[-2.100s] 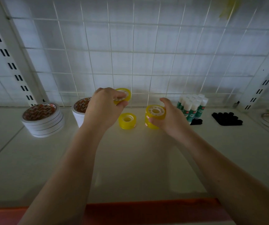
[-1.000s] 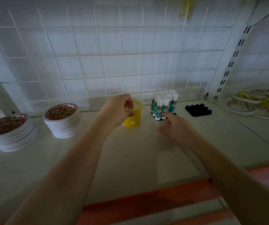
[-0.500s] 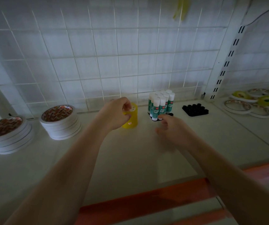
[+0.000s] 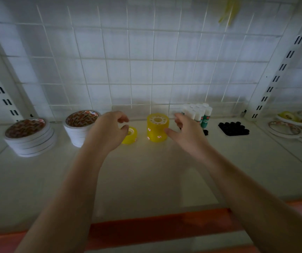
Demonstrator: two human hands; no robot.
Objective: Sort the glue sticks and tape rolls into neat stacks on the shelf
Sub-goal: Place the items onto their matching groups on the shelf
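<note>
We are looking down at a pale shelf (image 4: 146, 179) w/ a white wire-grid back panel (image 4: 146, 70). Both our bare forearms are reaching in from the bottom edge.

Centre of shelf: a stack of yellow tape rolls (image 4: 157, 127) is standing upright, translucent yellow w/ small pale markings on the side and a white spoked core showing on top. Just left of it, apart from it, a single yellow tape roll (image 4: 130, 136) is lying flat, same colour, white core facing up.

Our left hand (image 4: 108, 133) is hovering over the single roll, fingers loosely curled, thumb tip right at the roll's near top edge; we can't tell if it is touching. It isn't gripping anything. Our right hand (image 4: 184, 132) is spread open just right of the stack, thumb near the stack's lower side, fingers relaxed, holding nothing.

Behind the right hand, near the back panel, a tight cluster of glue sticks (image 4: 200, 114) is standing upright: white caps, green-and-white labels, print too blurred to read. Right of them a black holder tray (image 4: 234, 128) is sitting on the shelf.

Left side: two stacks of wide white tape rolls (image 4: 30, 137) and (image 4: 79, 127), tops showing red-patterned discs. Far right, past the slotted upright (image 4: 274, 79), more flat rolls (image 4: 290, 125), white and yellow-green, are lying loosely overlapped. An orange strip (image 4: 155, 229) is running along the shelf front.
</note>
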